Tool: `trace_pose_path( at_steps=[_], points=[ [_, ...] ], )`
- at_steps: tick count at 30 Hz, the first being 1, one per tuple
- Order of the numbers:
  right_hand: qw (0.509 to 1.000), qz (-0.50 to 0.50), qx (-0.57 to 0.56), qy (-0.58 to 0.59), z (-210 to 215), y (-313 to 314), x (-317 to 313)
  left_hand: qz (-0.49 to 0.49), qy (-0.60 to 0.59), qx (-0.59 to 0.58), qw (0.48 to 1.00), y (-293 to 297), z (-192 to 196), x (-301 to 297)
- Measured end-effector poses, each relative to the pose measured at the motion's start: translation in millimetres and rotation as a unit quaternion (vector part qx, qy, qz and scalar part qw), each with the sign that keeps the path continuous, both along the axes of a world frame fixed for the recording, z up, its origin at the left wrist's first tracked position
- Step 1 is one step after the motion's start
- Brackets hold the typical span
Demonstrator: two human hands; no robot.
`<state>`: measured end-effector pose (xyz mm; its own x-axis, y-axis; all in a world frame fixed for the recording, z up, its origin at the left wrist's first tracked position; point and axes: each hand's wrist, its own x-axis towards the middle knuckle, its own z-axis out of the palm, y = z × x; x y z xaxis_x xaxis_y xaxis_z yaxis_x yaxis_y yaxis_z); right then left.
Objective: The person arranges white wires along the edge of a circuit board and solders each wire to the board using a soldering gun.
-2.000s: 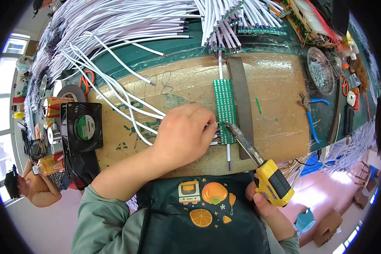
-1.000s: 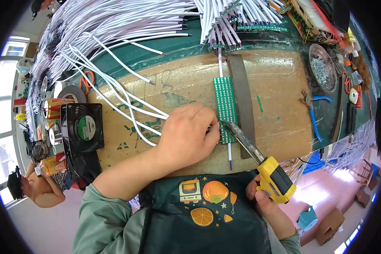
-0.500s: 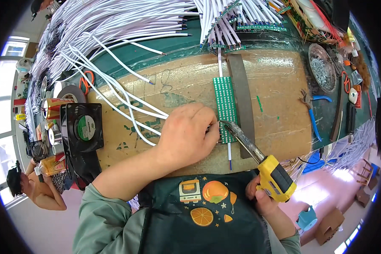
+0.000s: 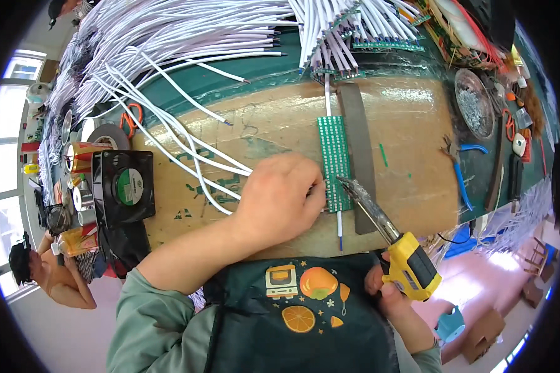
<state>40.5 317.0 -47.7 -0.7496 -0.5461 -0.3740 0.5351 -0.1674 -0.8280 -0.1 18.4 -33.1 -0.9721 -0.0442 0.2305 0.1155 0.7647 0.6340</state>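
Note:
My left hand (image 4: 277, 199) is closed around the ends of several white cables (image 4: 235, 166), its fingertips at the left edge of a green circuit board panel (image 4: 334, 142). What exactly the fingertips pinch is hidden behind the knuckles. In my right hand (image 4: 397, 303) is a yellow and black soldering gun (image 4: 415, 267). Its metal shaft slants up and left, and the tip is over the right part of the board, a little apart from my left fingers. A single white cable with a blue end sticks out below the board, and another runs up from its top.
A dark grey bar (image 4: 356, 143) lies along the board's right side on a brown cardboard sheet (image 4: 410, 155). Blue-handled pliers (image 4: 460, 177) and a metal dish (image 4: 475, 102) lie at right. A black fan (image 4: 126, 186) stands left. Bundled white cables (image 4: 186, 31) fill the back. Another person sits far left.
The soldering gun has shifted right, its tip moving away from my left fingertips across the board. My left hand keeps its grip at the board's edge. The whole view shifts slightly.

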Motion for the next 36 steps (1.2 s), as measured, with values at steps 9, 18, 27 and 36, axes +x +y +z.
trace_pose_path(
  at_steps=[9, 18, 27, 36],
  points=[
    [0.998, -0.045, 0.013, 0.028, 2.8, -7.1, 0.9, 0.009, 0.029, -0.005, 1.000, 1.5, 2.0, 0.1],
    [0.999, -0.026, -0.035, 0.022, -1.5, -1.1, 0.4, -0.032, -0.008, -0.024, 0.999, -8.9, 15.6, 3.4],
    [0.999, -0.039, -0.019, 0.012, -2.7, -4.0, 3.9, 0.086, -0.036, -0.280, 0.956, -129.8, 25.9, -1.8],
    [0.999, -0.029, -0.028, 0.013, -3.9, -5.3, 2.5, 0.008, 0.001, -0.181, 0.983, -91.6, 39.6, -11.1]
  ],
)
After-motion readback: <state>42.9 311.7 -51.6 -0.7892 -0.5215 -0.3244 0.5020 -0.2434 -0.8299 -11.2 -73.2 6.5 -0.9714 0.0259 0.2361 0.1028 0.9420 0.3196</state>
